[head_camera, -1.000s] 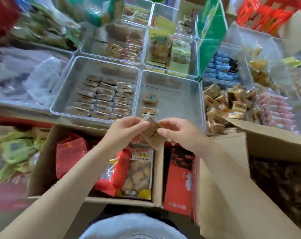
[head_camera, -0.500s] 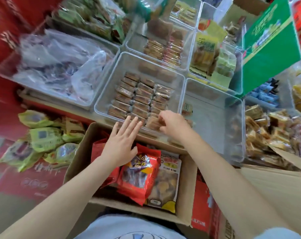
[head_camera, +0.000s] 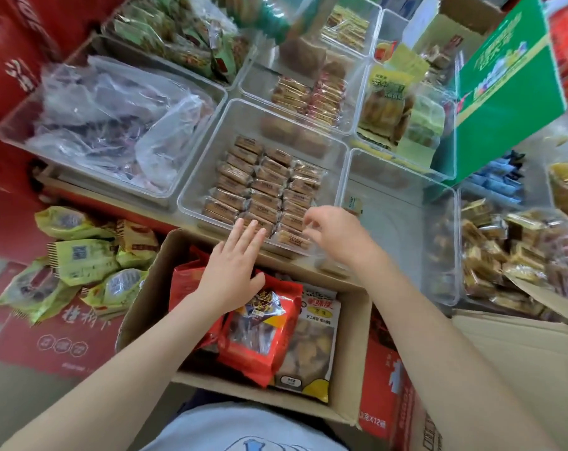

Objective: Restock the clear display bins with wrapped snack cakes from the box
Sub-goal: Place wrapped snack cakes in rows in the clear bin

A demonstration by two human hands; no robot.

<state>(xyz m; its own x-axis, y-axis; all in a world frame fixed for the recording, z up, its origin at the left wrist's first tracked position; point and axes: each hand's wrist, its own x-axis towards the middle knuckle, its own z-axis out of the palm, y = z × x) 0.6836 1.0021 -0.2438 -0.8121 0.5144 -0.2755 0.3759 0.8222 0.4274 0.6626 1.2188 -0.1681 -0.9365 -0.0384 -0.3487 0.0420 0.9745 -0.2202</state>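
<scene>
A clear display bin holds three rows of brown wrapped snack cakes. My right hand hovers at the bin's near right corner, fingers loosely curled just above the nearest cake, holding nothing I can see. My left hand is flat with straight fingers, its tips at the bin's front rim. Right of it a second clear bin has only one or two small packets. A large cardboard box stands at the lower right, its inside out of sight.
An open cardboard box under my arms holds red snack bags and a white cookie bag. Green packets lie at left. Other bins hold plastic bags, gold-wrapped snacks and assorted bars. A green carton stands at upper right.
One second ago both hands held a brown cake together. My right hand then set it in the bin's near right row and has let go; my left hand opened flat.
</scene>
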